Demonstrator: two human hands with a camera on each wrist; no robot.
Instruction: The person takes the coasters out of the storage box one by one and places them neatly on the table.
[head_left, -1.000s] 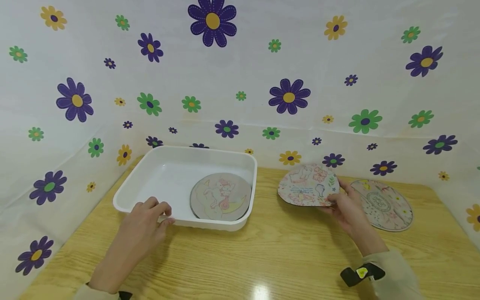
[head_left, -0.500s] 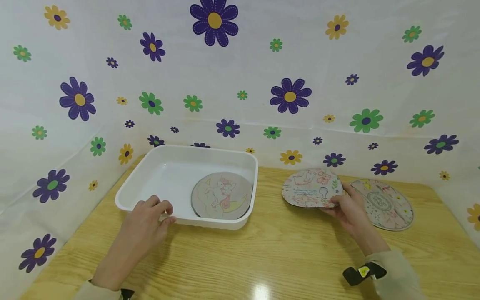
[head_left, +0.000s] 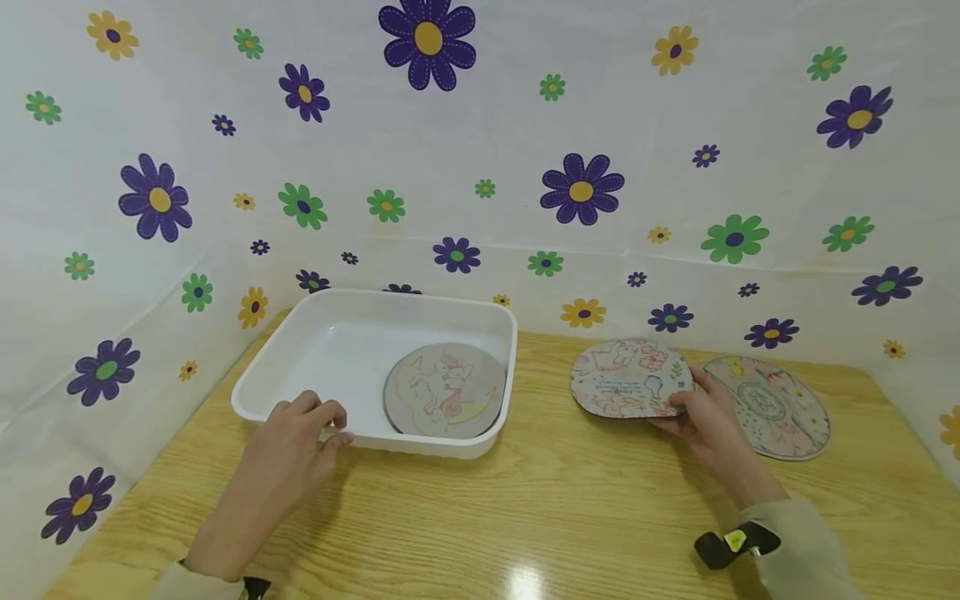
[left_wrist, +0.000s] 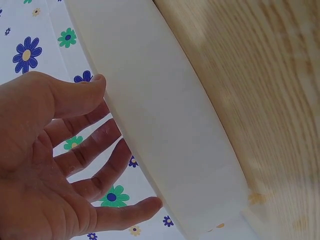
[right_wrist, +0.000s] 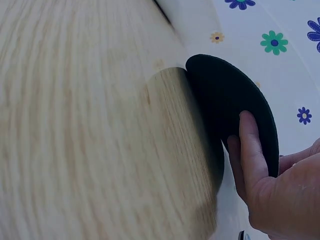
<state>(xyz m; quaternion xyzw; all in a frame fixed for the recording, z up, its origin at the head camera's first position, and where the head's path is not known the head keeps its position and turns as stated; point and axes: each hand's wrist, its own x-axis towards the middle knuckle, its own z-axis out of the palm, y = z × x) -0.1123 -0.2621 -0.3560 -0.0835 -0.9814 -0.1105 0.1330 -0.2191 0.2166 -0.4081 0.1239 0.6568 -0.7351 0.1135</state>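
My left hand (head_left: 296,450) grips the near rim of a white plastic tray (head_left: 258,410), the thumb outside and fingers over the inner side in the left wrist view. A round grey mouse pad (head_left: 442,392) with a cat-and-moon drawing lies at the right end inside the tray. To the right, my right hand (head_left: 708,421) pinches the edge of a second round mouse pad (head_left: 630,379), printed with pink flowers and animals, tilted above the table. Its black underside shows in the right wrist view. A third round pad (head_left: 787,408) with a floral print lies flat behind my right wrist.
The wooden table (head_left: 465,517) reaches back to a white sheet (head_left: 480,142) printed with purple, green and yellow flowers, which hangs behind and at both sides. Bare wood shows between the tray and the held pad.
My right hand and the held pad have shifted slightly to the right, away from the tray. The left hand keeps its grip on the rim.
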